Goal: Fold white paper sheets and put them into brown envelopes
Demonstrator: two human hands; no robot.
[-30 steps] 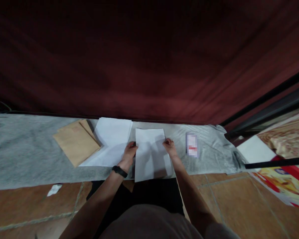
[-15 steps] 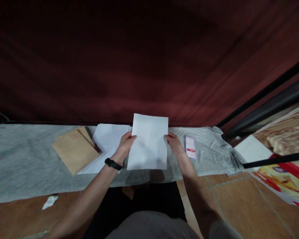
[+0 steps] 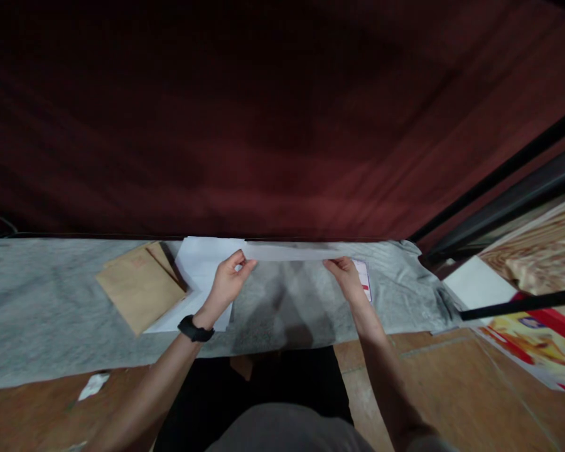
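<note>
On the grey cloth (image 3: 42,301) in front of the red curtain (image 3: 263,138), work is centred on one white paper sheet (image 3: 289,252). It's up between the two hands, seen nearly edge-on, so only a thin strip shows. Can't tell if its far edge touches the cloth.

Left hand (image 3: 230,276): thumb and forefinger pinching the sheet's near edge at the left end. Right hand (image 3: 347,276): same kind of pinch at the right end. Light fingertip hold, no fist on either side.

Around it: loose white papers (image 3: 202,270) by the left hand, brown envelopes (image 3: 141,289) partly over them, red-marked card (image 3: 364,282) just beside the right wrist and partly hidden by it. Black wristband (image 3: 195,329) on the left wrist.

Risks, my read: only two pinch points, so uneven pull could skew or crease the sheet; one slipped thumb and that end drops. Left end sits near the loose papers in view, so a low pass could snag or shift them. Right forearm could nudge the card if it swings out. Soft, rumpled cloth gives poor backing, so hard pressing there could dent the paper.
</note>
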